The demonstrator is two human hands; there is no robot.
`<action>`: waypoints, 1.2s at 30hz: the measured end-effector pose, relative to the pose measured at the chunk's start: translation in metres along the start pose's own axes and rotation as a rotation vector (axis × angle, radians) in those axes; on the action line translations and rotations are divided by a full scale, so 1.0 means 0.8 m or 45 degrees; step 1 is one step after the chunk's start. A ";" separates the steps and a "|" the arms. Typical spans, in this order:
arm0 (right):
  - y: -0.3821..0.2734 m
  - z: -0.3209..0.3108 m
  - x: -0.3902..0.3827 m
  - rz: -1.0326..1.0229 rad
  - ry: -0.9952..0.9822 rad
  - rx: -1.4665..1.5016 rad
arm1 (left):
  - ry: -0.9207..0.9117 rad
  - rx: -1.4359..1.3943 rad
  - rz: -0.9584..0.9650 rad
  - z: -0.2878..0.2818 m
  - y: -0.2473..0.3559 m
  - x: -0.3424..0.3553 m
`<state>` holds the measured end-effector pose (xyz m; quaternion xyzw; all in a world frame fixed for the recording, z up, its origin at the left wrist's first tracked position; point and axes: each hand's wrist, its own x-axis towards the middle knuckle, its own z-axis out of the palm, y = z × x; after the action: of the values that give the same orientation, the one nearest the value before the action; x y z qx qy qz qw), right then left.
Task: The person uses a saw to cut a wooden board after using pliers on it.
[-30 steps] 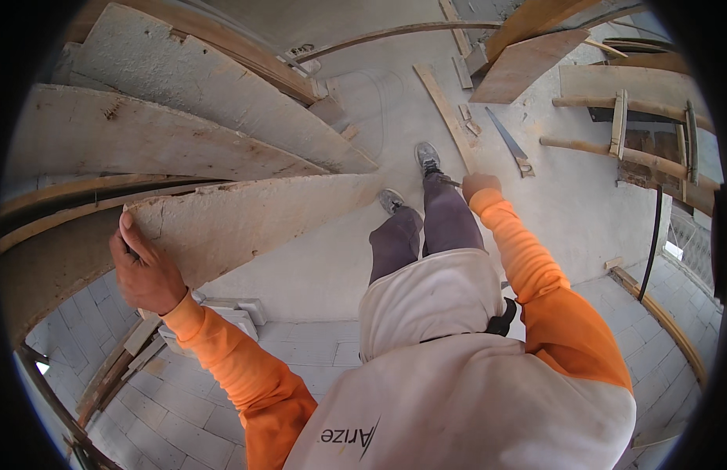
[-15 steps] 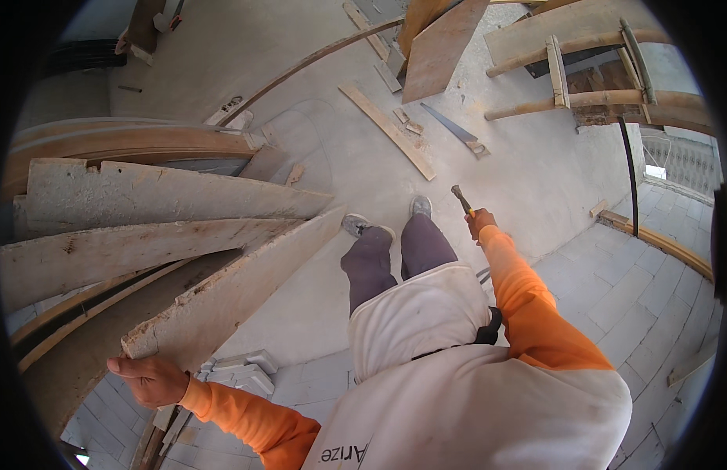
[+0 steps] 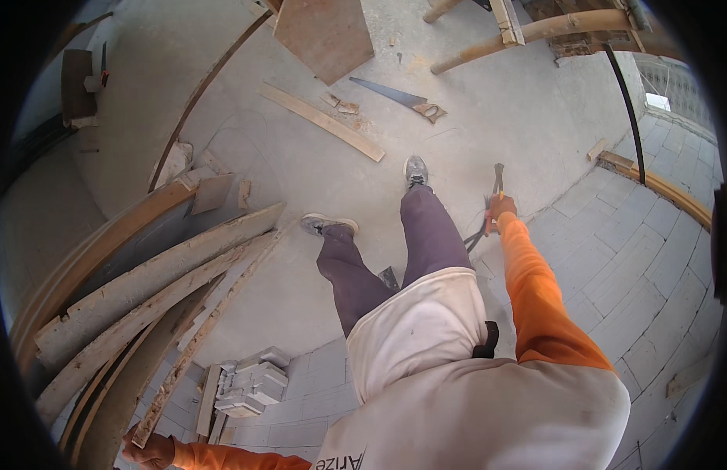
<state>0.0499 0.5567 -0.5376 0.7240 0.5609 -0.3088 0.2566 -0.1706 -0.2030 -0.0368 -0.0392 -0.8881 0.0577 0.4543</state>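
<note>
My left hand (image 3: 148, 450) grips the end of a rough, weathered board (image 3: 191, 352) at the lower left, one of several boards standing on edge there. My right hand (image 3: 502, 207) is held out to the right of my legs, closed on a hammer (image 3: 498, 174), its metal head pointing away from me. A red and dark object (image 3: 486, 227) shows just past that hand, too small to identify. Beyond my feet, a handsaw (image 3: 395, 97) lies on the concrete floor (image 3: 450, 141) beside a long light plank (image 3: 320, 117) and small wood offcuts (image 3: 341, 104).
A plywood sheet (image 3: 324, 35) is at the top, and wooden poles with crosspieces (image 3: 528, 31) are at the upper right. A thin curved strip (image 3: 195, 102) crosses the upper left. Grey blocks (image 3: 254, 384) are stacked near a block wall (image 3: 614, 243). A black bar (image 3: 626, 110) stands at the right.
My left hand and its board have dropped toward the lower edge, the board now seen edge-on. My view has shifted, and my right hand with the hammer sits farther right and higher.
</note>
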 end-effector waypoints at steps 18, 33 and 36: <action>0.022 0.048 0.178 -0.075 -0.012 -0.188 | -0.841 -1.245 1.075 0.387 0.618 -0.017; -0.031 0.284 0.433 -0.511 0.329 -0.008 | -0.945 -1.182 0.864 0.558 0.786 -0.070; -0.055 0.306 0.435 -0.438 0.396 0.122 | -0.720 -1.002 0.961 0.594 0.735 -0.074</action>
<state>0.0310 0.6191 -0.9601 0.6681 0.6934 -0.2589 0.0760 -0.5113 0.3400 -0.4415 -0.4989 -0.8538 -0.1094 0.1007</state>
